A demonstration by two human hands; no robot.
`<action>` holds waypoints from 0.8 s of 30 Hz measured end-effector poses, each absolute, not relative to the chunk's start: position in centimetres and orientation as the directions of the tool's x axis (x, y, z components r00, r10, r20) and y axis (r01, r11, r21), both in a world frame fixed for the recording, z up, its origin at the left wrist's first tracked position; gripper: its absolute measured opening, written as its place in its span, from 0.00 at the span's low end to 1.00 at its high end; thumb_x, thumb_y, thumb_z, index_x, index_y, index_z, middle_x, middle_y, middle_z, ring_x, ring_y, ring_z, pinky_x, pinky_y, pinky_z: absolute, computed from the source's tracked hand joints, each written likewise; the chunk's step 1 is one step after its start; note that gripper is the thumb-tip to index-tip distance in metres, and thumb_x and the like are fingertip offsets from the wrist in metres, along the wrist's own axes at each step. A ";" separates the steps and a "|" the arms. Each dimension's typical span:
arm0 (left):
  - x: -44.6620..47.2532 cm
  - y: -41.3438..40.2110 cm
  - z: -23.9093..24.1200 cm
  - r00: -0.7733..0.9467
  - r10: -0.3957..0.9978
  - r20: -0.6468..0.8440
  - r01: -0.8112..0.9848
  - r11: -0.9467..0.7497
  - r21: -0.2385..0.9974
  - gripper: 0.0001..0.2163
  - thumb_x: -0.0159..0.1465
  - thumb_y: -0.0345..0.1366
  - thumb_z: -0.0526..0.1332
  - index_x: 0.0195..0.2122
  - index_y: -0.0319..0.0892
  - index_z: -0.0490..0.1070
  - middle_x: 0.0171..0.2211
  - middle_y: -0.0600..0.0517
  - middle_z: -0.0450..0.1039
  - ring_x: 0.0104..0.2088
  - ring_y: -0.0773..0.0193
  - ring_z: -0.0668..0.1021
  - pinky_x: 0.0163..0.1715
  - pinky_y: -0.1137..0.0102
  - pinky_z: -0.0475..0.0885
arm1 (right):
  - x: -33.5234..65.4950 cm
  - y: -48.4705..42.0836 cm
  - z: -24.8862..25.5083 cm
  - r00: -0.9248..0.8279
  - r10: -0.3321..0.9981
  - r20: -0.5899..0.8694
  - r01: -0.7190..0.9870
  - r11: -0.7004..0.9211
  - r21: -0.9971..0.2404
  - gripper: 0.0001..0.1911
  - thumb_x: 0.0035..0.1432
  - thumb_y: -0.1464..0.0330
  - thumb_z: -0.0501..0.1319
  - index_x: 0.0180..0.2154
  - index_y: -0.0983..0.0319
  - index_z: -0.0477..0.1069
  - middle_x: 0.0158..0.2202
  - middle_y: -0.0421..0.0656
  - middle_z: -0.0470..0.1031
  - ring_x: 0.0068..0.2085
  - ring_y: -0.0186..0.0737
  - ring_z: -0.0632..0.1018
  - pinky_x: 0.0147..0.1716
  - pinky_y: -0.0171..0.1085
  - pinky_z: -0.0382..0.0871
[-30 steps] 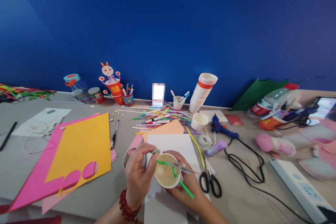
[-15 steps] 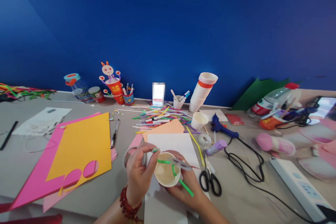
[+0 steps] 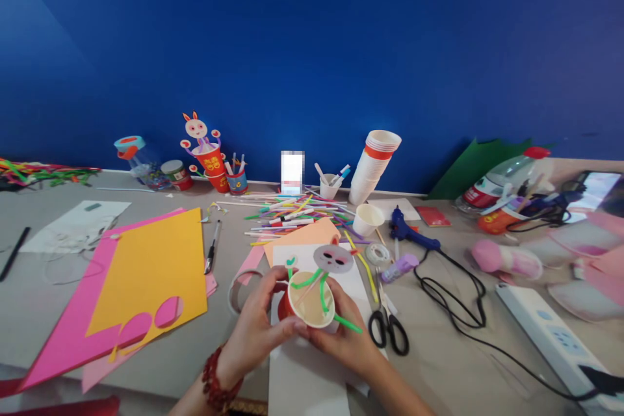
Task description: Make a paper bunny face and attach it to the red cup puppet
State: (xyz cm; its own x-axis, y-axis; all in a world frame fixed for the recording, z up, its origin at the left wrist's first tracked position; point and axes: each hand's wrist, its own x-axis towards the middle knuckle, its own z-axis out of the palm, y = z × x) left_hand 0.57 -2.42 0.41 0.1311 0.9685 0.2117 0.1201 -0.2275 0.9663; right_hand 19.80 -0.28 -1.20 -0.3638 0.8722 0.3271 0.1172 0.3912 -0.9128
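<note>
A red paper cup (image 3: 312, 315) with a pale inside is tipped toward me between my hands. My left hand (image 3: 268, 315) wraps its left side, the thumb near the rim. My right hand (image 3: 344, 331) grips the lower right side. Bent green straws (image 3: 306, 282) stick out of the cup; one green straw end (image 3: 347, 324) points out to the right. A grey cutout face with ears (image 3: 333, 259) stands above the far rim. On the left straw sits a small white disc with a green heart (image 3: 291, 262). White paper (image 3: 305, 380) lies under the hands.
Scissors (image 3: 389, 331), a purple glue stick (image 3: 400, 268) and a blue glue gun (image 3: 412, 234) with its cord lie to the right. Loose straws (image 3: 297, 214) and a leaning cup stack (image 3: 373, 169) are behind. Yellow card (image 3: 156, 273) lies left; a red rabbit-topped cup (image 3: 212, 159) stands at the back.
My left hand has moved from the small disc on the left straw down to the cup's side. The cutout face now stands upright, its front showing. My right hand still holds the cup.
</note>
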 end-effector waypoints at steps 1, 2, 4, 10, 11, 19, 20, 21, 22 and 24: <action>0.5 -2.4 0.4 0.164 0.968 0.191 0.104 -0.210 0.972 0.29 0.57 0.43 0.69 0.58 0.43 0.64 0.56 0.40 0.69 0.55 0.49 0.75 0.53 0.59 0.72 | 19.7 -0.3 -1.1 -0.370 0.872 0.320 0.103 0.381 -0.919 0.31 0.53 0.60 0.70 0.56 0.57 0.64 0.54 0.48 0.74 0.52 0.50 0.77 0.51 0.43 0.72; 0.5 -2.3 0.4 0.184 0.967 0.175 0.092 -0.194 0.977 0.29 0.57 0.42 0.70 0.58 0.43 0.65 0.57 0.40 0.70 0.55 0.48 0.74 0.54 0.59 0.72 | 19.7 -0.2 -1.0 -0.381 0.871 0.312 0.091 0.371 -0.924 0.32 0.53 0.59 0.70 0.57 0.57 0.64 0.54 0.49 0.74 0.53 0.51 0.76 0.52 0.44 0.72; 0.3 -2.2 0.4 0.184 0.972 0.143 0.054 -0.155 0.986 0.27 0.57 0.42 0.70 0.57 0.43 0.67 0.55 0.41 0.71 0.55 0.48 0.75 0.53 0.59 0.73 | 19.7 0.0 -0.9 -0.418 0.859 0.295 0.093 0.363 -0.927 0.37 0.51 0.56 0.71 0.59 0.58 0.62 0.56 0.50 0.72 0.55 0.53 0.75 0.54 0.46 0.71; -2.5 -1.9 0.2 0.016 1.000 0.007 0.039 -0.008 0.999 0.25 0.59 0.42 0.67 0.56 0.43 0.67 0.55 0.42 0.73 0.49 0.52 0.78 0.49 0.61 0.75 | 22.4 1.3 -0.2 -0.336 0.922 0.195 0.308 0.303 -0.902 0.32 0.60 0.60 0.64 0.62 0.57 0.57 0.52 0.50 0.74 0.46 0.45 0.79 0.47 0.45 0.75; -3.2 -2.0 0.2 -0.013 1.000 -0.016 0.065 0.017 0.998 0.24 0.59 0.42 0.67 0.56 0.43 0.67 0.54 0.42 0.74 0.47 0.52 0.79 0.47 0.61 0.76 | 23.0 1.5 -0.1 -0.280 0.941 0.193 0.354 0.287 -0.890 0.24 0.63 0.62 0.61 0.58 0.58 0.62 0.50 0.49 0.75 0.43 0.44 0.79 0.43 0.44 0.76; -6.1 -2.2 -0.3 -0.166 0.986 -0.026 0.307 0.077 0.949 0.26 0.59 0.46 0.66 0.55 0.40 0.65 0.49 0.42 0.76 0.44 0.53 0.79 0.45 0.60 0.75 | 23.8 1.5 0.0 -0.435 0.898 0.064 0.676 0.373 -0.635 0.05 0.62 0.70 0.59 0.38 0.60 0.73 0.39 0.45 0.77 0.39 0.45 0.78 0.37 0.40 0.72; -6.2 -2.2 -0.5 -0.194 0.981 -0.025 0.334 0.090 0.938 0.27 0.59 0.47 0.65 0.56 0.40 0.64 0.49 0.42 0.76 0.45 0.53 0.79 0.45 0.59 0.74 | 23.3 1.5 0.1 -0.454 0.889 0.057 0.688 0.390 -0.612 0.06 0.62 0.71 0.59 0.40 0.60 0.73 0.41 0.45 0.77 0.41 0.45 0.78 0.39 0.40 0.72; -6.3 -2.2 -0.6 -0.212 0.977 -0.030 0.341 0.103 0.934 0.29 0.59 0.48 0.65 0.57 0.40 0.62 0.49 0.42 0.76 0.45 0.52 0.79 0.46 0.59 0.74 | 22.8 1.6 0.2 -0.473 0.880 0.050 0.699 0.409 -0.587 0.07 0.62 0.71 0.59 0.42 0.60 0.73 0.42 0.46 0.77 0.43 0.46 0.78 0.41 0.41 0.71; -6.4 -2.2 -0.6 -0.217 0.975 -0.041 0.333 0.113 0.936 0.30 0.59 0.48 0.65 0.58 0.40 0.60 0.49 0.41 0.76 0.46 0.52 0.79 0.46 0.59 0.74 | 22.3 1.7 0.3 -0.495 0.868 0.043 0.709 0.431 -0.558 0.09 0.62 0.72 0.58 0.44 0.60 0.72 0.44 0.46 0.77 0.45 0.46 0.77 0.42 0.40 0.71; -6.2 -2.3 -0.5 -0.194 0.979 -0.070 0.296 0.126 0.947 0.32 0.59 0.49 0.64 0.60 0.40 0.57 0.48 0.41 0.77 0.47 0.52 0.79 0.47 0.59 0.74 | 21.4 2.3 0.4 -0.537 0.843 0.013 0.731 0.473 -0.492 0.13 0.61 0.74 0.58 0.47 0.59 0.72 0.45 0.46 0.76 0.47 0.46 0.76 0.43 0.39 0.69</action>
